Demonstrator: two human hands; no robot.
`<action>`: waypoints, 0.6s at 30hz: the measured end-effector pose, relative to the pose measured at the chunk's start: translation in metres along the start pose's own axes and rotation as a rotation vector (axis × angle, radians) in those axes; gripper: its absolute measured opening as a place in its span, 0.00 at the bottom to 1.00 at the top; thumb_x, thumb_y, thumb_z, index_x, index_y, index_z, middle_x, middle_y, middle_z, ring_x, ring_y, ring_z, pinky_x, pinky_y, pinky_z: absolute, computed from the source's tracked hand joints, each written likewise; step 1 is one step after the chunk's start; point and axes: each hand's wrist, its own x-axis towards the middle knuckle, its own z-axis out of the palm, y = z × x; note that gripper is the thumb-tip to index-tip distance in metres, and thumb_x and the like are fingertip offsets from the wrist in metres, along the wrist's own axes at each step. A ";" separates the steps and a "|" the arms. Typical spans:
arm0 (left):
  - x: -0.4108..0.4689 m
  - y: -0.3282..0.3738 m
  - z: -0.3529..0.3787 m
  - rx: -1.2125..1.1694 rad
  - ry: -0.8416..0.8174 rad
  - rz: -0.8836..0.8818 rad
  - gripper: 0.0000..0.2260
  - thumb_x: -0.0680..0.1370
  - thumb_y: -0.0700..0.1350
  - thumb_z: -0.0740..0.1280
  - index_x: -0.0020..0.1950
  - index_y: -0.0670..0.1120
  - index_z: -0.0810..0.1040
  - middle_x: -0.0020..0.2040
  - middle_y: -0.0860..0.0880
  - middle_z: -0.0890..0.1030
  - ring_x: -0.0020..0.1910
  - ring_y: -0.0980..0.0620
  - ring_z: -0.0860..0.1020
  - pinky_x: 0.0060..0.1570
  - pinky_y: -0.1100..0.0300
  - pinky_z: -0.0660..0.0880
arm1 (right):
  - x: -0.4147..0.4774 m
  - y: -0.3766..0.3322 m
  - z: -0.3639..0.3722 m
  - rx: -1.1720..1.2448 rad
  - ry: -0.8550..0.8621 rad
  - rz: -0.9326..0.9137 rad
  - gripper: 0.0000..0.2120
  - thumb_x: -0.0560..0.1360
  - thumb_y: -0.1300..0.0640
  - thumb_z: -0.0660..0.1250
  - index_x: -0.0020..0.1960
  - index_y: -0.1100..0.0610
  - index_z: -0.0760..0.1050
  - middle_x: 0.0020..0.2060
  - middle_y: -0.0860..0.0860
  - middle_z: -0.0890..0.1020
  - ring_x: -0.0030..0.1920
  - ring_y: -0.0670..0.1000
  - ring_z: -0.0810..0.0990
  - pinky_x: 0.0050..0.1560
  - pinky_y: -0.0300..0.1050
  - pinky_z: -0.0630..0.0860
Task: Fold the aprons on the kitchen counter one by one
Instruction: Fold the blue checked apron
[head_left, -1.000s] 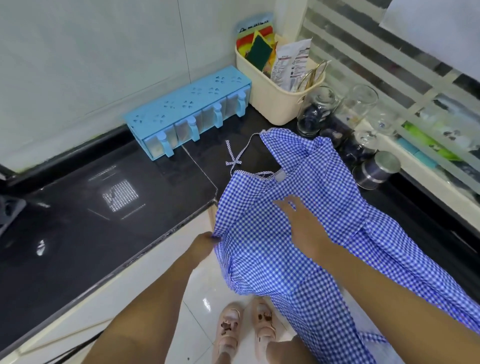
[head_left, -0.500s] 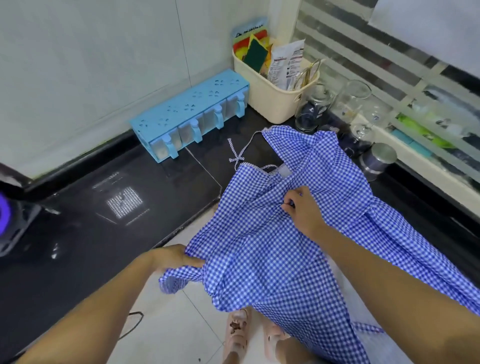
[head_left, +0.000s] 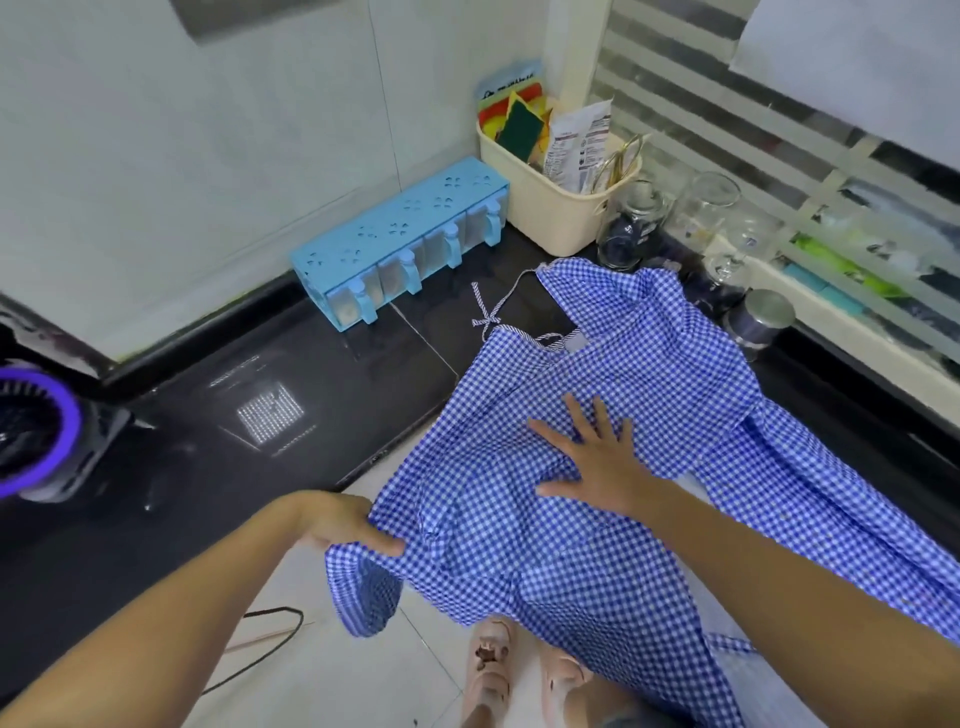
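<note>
A blue-and-white checked apron (head_left: 639, 374) lies spread over the corner of the black counter (head_left: 270, 374), its lower part hanging off the edge toward the floor. Its thin neck strap with a bow (head_left: 488, 319) rests on the counter behind it. My left hand (head_left: 345, 525) pinches the apron's left edge and holds it out over the floor, off the counter. My right hand (head_left: 597, 457) lies flat with spread fingers on the middle of the cloth.
A light blue spice rack (head_left: 400, 244) stands against the wall. A cream basket (head_left: 556, 197) with sponges and packets fills the corner. Glass jars (head_left: 634, 223) and a steel-lidded tin (head_left: 761, 322) line the right side. A purple-rimmed appliance (head_left: 36, 431) sits far left.
My left hand has pulled the apron's left edge outward and down off the counter. My right hand went from pinching the cloth to lying flat and spread on it.
</note>
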 end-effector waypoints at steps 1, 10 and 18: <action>-0.003 -0.003 -0.001 0.048 -0.030 -0.016 0.25 0.67 0.52 0.75 0.62 0.49 0.74 0.59 0.56 0.80 0.60 0.56 0.78 0.60 0.62 0.73 | 0.003 0.005 -0.004 -0.002 -0.004 0.008 0.42 0.56 0.16 0.35 0.65 0.28 0.26 0.72 0.49 0.26 0.73 0.64 0.30 0.68 0.72 0.37; -0.040 0.020 0.008 -0.207 -0.172 0.019 0.10 0.78 0.40 0.65 0.58 0.41 0.80 0.58 0.48 0.82 0.57 0.52 0.80 0.58 0.60 0.74 | 0.012 0.028 -0.045 -0.027 -0.107 0.221 0.44 0.73 0.31 0.58 0.76 0.42 0.33 0.76 0.55 0.33 0.74 0.67 0.35 0.69 0.72 0.44; -0.037 0.072 0.036 -0.476 -0.121 0.206 0.16 0.75 0.49 0.66 0.53 0.38 0.83 0.56 0.40 0.82 0.53 0.45 0.82 0.54 0.53 0.77 | -0.030 -0.056 -0.049 0.433 0.296 -0.181 0.18 0.75 0.69 0.61 0.63 0.57 0.71 0.59 0.51 0.75 0.54 0.49 0.77 0.57 0.38 0.74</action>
